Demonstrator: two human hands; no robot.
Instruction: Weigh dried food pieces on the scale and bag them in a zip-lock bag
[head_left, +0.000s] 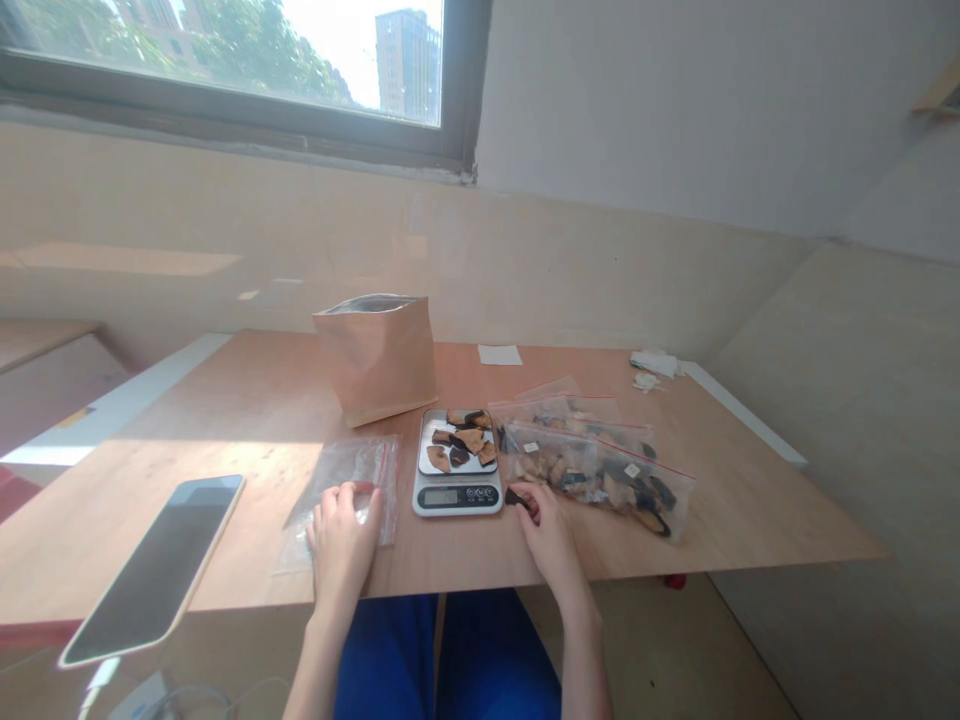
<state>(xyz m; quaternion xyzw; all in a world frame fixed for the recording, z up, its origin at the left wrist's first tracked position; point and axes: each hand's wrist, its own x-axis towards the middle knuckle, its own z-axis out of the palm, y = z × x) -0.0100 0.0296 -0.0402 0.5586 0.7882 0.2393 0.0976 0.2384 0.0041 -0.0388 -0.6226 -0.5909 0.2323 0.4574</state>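
Small dark chip-like piece (514, 496) is pinched in the fingertips of the right hand (546, 535), sitting just right of the front corner of the small silver digital kitchen scale (457, 462), low over the light wooden tabletop (247, 400). From that hand the scale pan lies up and to the left, close by; the pan already carries a loose pile of brown and dark pieces (463, 440).

The right hand is the nearer one to both the scale and the filled clear zip bags with red seal strips (600, 470), which lie just beyond and right of it, long axis running left-right and slightly toward the table's near edge.

The left hand (341, 535) lies palm down with fingers spread on an empty-looking clear zip bag with a red strip (352, 475), flat on the table just left of the scale. It presses rather than grips; the two hands sit well apart, the scale between them.

Behind the scale stands an open tan kraft paper pouch (379, 355). A dark-screened phone in a pale case (157, 565) overhangs the near left edge.

Hard to make out: the scale readout, what the pieces actually are, and the small white scraps (652, 368) at the far right. Whether the left bag holds anything can't be told. Forearms are cut off at the frame bottom.
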